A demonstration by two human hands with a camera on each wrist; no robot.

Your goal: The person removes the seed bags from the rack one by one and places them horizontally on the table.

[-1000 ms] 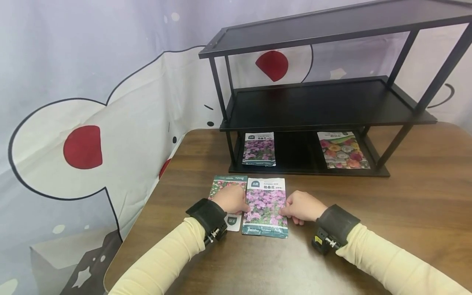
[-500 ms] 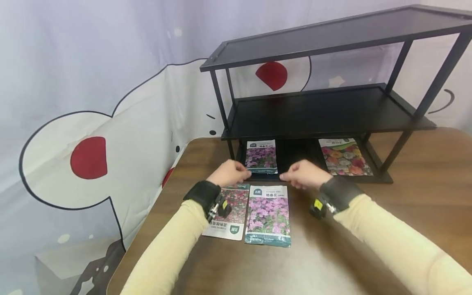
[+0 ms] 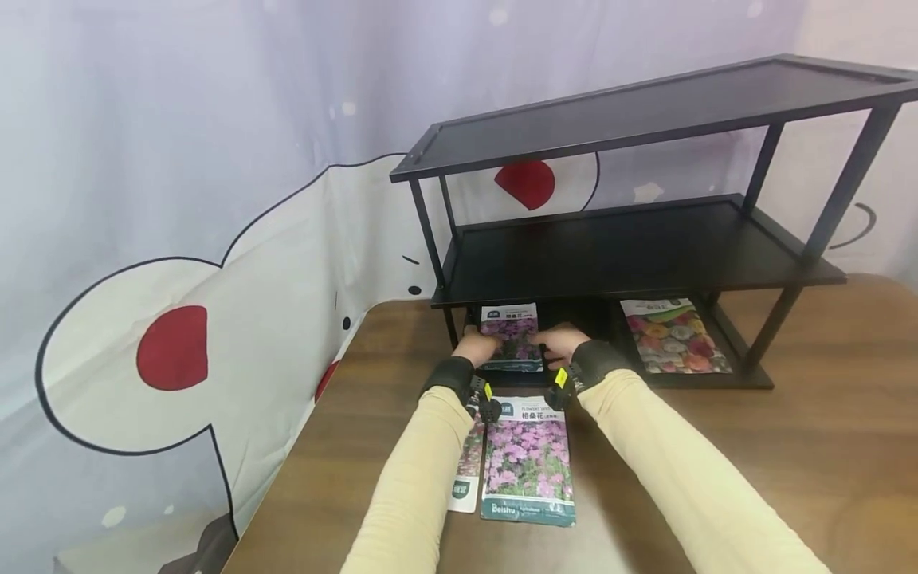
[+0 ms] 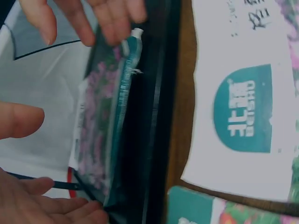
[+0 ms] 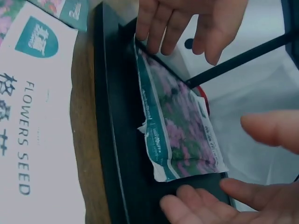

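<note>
A purple-flower seed packet point(image 3: 512, 344) lies on the bottom shelf of a black rack, its teal lower edge towards me. My left hand point(image 3: 476, 347) is at its left side and my right hand point(image 3: 562, 344) at its right. In the left wrist view the left thumb stands apart above the packet, with the fingers extended low by its edge. The right wrist view shows the right hand's fingers point(image 5: 196, 205) just beside the packet's near end, thumb raised. Whether fingertips touch it I cannot tell. Another purple-flower packet point(image 3: 529, 458) lies on the table in front.
The black rack point(image 3: 631, 247) has three tiers, the middle one low over my hands. A packet with multicoloured flowers point(image 3: 676, 339) lies on the bottom shelf's right. A red-flower packet point(image 3: 469, 470) on the table is partly hidden by my left arm. A patterned curtain point(image 3: 272, 335) hangs behind.
Both hands have left the front packets on the table and moved forward to either side of the packet on the bottom shelf. The view has tilted up slightly.
</note>
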